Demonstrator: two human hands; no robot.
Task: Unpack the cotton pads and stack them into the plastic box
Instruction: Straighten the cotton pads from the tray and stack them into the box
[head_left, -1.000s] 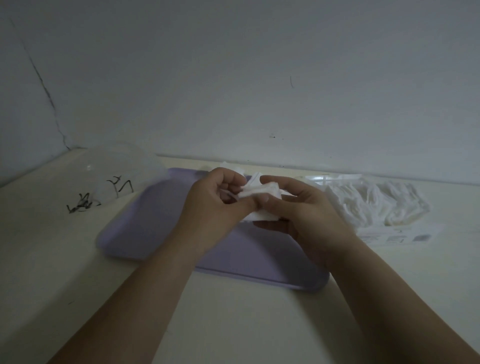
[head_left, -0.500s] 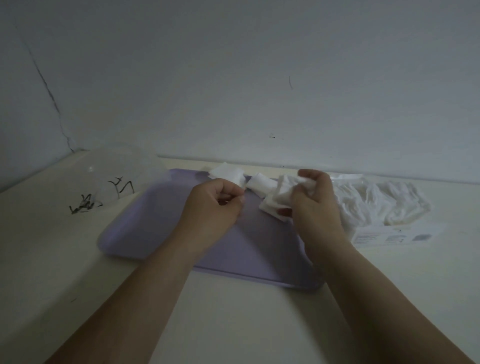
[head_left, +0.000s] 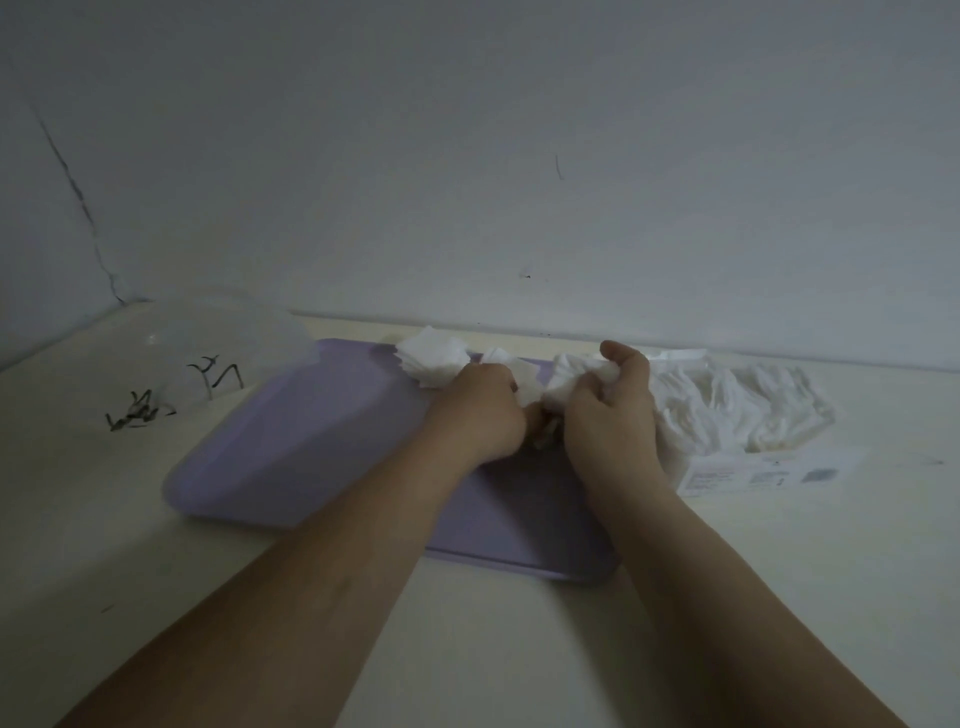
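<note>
My right hand (head_left: 613, 415) grips a crumpled bunch of white cotton pads (head_left: 569, 374) above the far part of the purple tray (head_left: 311, 431). My left hand (head_left: 478, 410) is curled right beside it, its fingers meeting the pads at a flat one (head_left: 525, 382) between the two hands; the fingertips are hidden. A small stack of cotton pads (head_left: 434, 361) lies on the tray's far edge. The opened pack of cotton pads (head_left: 737, 410) with its printed label (head_left: 763, 470) lies to the right. The clear plastic box (head_left: 223, 353) stands at the left.
Black scribbles (head_left: 140, 410) show on or behind the clear box. A white wall runs close behind the table's back edge. The pale tabletop (head_left: 493, 623) stretches in front of the tray, crossed by both forearms.
My right hand has come back left with its bunch of pads, and my left hand has moved right to meet it. The two hands now touch over the tray.
</note>
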